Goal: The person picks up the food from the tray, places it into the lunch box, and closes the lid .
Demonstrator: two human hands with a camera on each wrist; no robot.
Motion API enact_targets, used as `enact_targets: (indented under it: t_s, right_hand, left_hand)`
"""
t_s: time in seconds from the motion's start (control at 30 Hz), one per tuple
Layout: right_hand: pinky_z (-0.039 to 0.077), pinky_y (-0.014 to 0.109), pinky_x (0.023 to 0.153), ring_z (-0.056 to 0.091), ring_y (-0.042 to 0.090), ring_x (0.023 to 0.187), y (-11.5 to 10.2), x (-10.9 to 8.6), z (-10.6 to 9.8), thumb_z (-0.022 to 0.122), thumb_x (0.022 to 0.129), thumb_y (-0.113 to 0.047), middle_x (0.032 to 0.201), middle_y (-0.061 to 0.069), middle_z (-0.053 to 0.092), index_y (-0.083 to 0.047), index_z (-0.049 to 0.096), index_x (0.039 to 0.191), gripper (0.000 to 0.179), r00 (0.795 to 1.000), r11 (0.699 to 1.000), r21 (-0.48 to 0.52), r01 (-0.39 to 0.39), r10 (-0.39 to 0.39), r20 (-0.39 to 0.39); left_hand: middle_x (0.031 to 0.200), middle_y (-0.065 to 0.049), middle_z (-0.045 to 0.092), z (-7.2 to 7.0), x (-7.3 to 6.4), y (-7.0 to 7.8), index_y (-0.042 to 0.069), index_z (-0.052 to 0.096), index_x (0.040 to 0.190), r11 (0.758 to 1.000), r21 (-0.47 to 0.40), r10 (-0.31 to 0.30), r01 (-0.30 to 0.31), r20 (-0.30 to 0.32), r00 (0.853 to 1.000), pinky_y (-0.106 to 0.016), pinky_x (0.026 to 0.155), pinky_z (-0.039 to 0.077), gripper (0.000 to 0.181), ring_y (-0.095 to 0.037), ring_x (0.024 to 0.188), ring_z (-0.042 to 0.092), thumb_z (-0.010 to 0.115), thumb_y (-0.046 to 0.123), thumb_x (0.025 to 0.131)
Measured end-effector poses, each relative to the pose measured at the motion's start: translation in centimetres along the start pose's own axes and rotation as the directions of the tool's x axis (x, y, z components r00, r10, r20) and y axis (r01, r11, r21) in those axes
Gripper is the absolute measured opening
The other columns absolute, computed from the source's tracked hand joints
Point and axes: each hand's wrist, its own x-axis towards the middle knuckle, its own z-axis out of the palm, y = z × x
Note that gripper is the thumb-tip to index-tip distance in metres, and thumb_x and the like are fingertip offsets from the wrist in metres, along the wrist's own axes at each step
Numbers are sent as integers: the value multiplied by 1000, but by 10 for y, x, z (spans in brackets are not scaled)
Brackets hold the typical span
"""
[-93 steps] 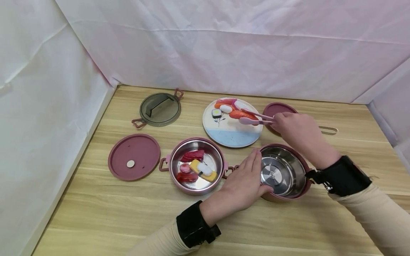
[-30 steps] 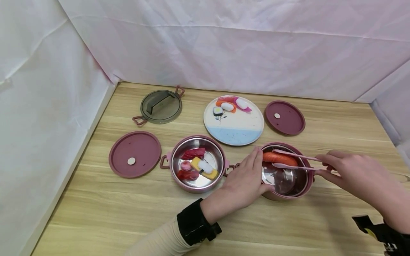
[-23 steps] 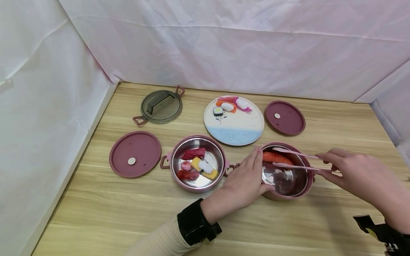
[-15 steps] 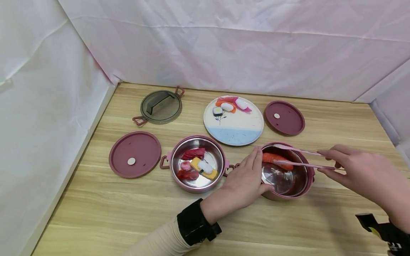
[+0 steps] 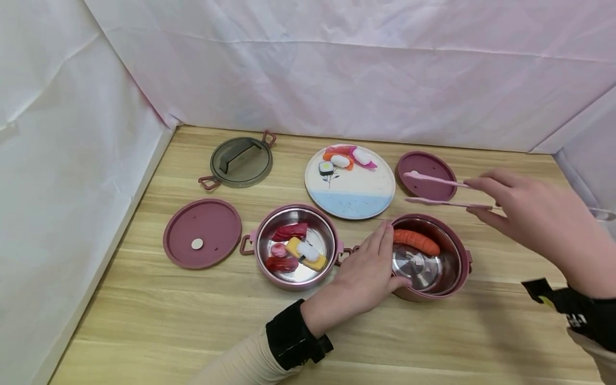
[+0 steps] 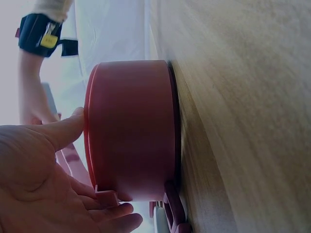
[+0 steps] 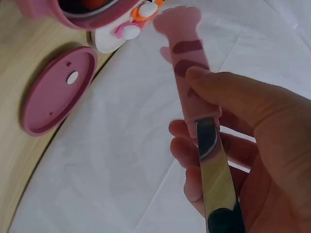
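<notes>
My left hand rests at the left rim of the right-hand pot, fingers straight. The left wrist view shows my thumb touching the rim of that maroon pot, fingers extended by its handle. Inside the pot lies an orange-red ridged toy food piece. My right hand pinches pink-tipped tongs, raised behind the pot with spread tips and nothing between them. The right wrist view shows the thumb on the pink part of the tongs and their metal strip running back past the palm.
The left-hand pot holds several toy food pieces. A plate bearing toy sushi stands behind the pots. Maroon lids lie at left and back right, and a dark see-through lid at back left. White cloth walls the table.
The right hand carried the orange-red piece from the plate into the right-hand pot with the tongs and let it go. The tongs then rose out and away. The left hand stayed put.
</notes>
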Motion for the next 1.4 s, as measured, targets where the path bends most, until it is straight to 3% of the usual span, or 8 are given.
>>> enact_targets:
  t_s: [0.1, 0.13, 0.2, 0.4, 0.7, 1.0, 1.4]
  right_hand:
    - [38, 35, 41, 59, 23, 57, 1, 15, 1, 82, 79, -26, 108, 16, 68, -5, 68, 118, 46, 1000, 1000, -23, 17, -17, -1]
    - [38, 36, 41, 58, 22, 57, 1, 20, 1, 85, 73, -19, 104, 15, 68, -4, 68, 117, 49, 1000, 999, -30, 18, -18, 3]
    - [41, 39, 44, 57, 23, 59, 2, 31, 3, 85, 72, -18, 94, 14, 67, -4, 69, 113, 46, 999, 999, -35, 40, -40, 2]
    - [43, 41, 50, 56, 25, 67, 2, 67, 4, 83, 78, -13, 80, 9, 60, -6, 70, 103, 29, 995, 996, -34, 88, -86, 50]
    - [53, 51, 67, 62, 32, 77, 4, 115, 12, 76, 85, -13, 85, 15, 65, -5, 73, 101, 19, 977, 992, -79, 96, -79, 196]
    - [56, 52, 66, 63, 35, 82, -2, 137, 27, 69, 92, -12, 94, 20, 65, -4, 72, 107, 18, 947, 993, -87, 77, -46, 317]
    - [56, 53, 66, 64, 35, 80, -8, 150, 41, 70, 91, -14, 90, 18, 64, -3, 71, 101, 15, 943, 997, -55, 49, -27, 333]
  left_hand:
    - [170, -2, 10, 0, 0, 1, 11, 13, 161, 1000, -3, -7, 7, 3, 1000, -29, 116, 38, 93, -15, 155, 20, 57, 58, 94]
    - [169, -2, 10, 1, 0, 1, 11, 13, 161, 1000, -4, -9, 9, 5, 1000, -29, 116, 39, 93, -15, 154, 21, 58, 58, 93]
    - [169, -1, 11, 1, 0, 2, 11, 13, 161, 1000, -4, -11, 11, 6, 1000, -29, 116, 39, 93, -15, 154, 21, 58, 58, 93]
    - [169, -1, 11, 0, 0, 1, 11, 13, 161, 1000, -6, -17, 17, 1, 1000, -29, 117, 38, 94, -14, 154, 21, 58, 58, 93]
    - [169, -1, 12, -2, 0, 1, 12, 13, 161, 1000, 4, -16, 16, 2, 1000, -32, 116, 40, 95, -14, 154, 21, 58, 58, 92]
    - [169, 0, 12, -1, 0, 1, 12, 13, 161, 1000, -1, -19, 19, 5, 1000, -31, 116, 40, 94, -13, 154, 21, 58, 58, 93]
    - [169, -1, 13, -1, 0, 0, 12, 14, 161, 1000, 7, -8, 8, -3, 1000, -29, 116, 39, 93, -13, 154, 21, 57, 58, 93]
